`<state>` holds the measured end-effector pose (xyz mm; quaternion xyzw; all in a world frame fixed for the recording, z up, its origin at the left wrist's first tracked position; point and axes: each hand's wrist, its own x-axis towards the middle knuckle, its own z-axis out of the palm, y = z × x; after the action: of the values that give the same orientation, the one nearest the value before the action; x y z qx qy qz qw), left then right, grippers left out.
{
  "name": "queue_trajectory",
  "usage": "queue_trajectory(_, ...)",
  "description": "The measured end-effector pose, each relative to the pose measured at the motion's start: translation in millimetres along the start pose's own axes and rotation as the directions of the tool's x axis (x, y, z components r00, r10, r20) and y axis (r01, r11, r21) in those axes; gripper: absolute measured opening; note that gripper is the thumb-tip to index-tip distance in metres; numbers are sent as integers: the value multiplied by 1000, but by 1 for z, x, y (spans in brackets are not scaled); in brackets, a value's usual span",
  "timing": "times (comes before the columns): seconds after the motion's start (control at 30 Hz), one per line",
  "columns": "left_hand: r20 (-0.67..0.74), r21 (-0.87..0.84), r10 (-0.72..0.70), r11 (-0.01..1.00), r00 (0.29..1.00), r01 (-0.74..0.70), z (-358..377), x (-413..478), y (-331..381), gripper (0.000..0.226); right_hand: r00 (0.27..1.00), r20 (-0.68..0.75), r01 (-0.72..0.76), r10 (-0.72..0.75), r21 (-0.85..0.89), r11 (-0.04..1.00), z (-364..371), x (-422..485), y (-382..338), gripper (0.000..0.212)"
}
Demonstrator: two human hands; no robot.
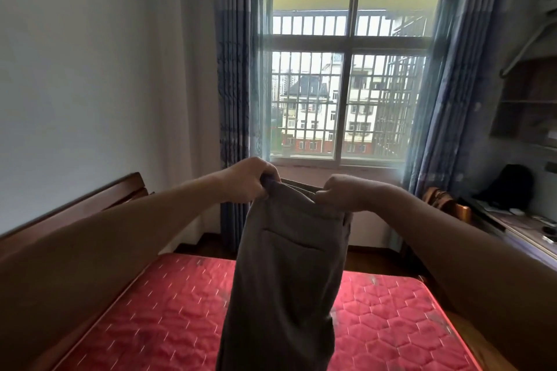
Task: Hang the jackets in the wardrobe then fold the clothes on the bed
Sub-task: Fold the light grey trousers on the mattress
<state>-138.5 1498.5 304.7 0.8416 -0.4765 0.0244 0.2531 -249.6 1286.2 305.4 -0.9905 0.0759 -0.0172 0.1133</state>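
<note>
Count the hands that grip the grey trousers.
2. The left hand grips the waistband's left end, the right hand its right end; the grey trousers hang over the red mattress.

Dim, backlit by window (346, 75); warped edges.

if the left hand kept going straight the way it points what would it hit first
Likely the window, or the wall under its sill: the left hand, gripping the grey trousers, seems to have only open air before that, though depth is unclear.
</note>
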Motion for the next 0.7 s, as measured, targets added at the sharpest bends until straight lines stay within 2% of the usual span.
queue_trajectory(0.1, -4, 21, 13, 1000, 1000, -13, -5, -1, -6, 39, 991, 135, -14, 11, 23, 1000, 4, -6, -4, 38)
queue_trajectory(0.2, -10, 41, 15, 999, 1000, -15, -9, -5, -13, 38, 980, 200, 8, 20, -135, 991, 13, -9, -8, 33)
queue_trajectory(0.27, 3, 68, 21, 997, 1000, -22, -14, -9, -16, 37, 990, 137, 58, -29, -214, 975, 19, -7, -10, 25)
queue_trajectory(0.4, -10, 87, 11, 996, 1000, -10, -32, -20, -22, 34, 968, -45, 236, -247, -170, 957, 24, -2, -16, 18)
queue_trajectory(0.6, 32, 180, -24, 984, 999, 18, -50, -34, -34, 27, 905, -158, 382, -395, -107, 918, 24, 6, -24, 34)
queue_trajectory(0.7, 45, 153, -55, 987, 997, 48, -46, -40, -40, 26, 862, -256, 442, -437, -42, 896, 23, 8, -29, 39)
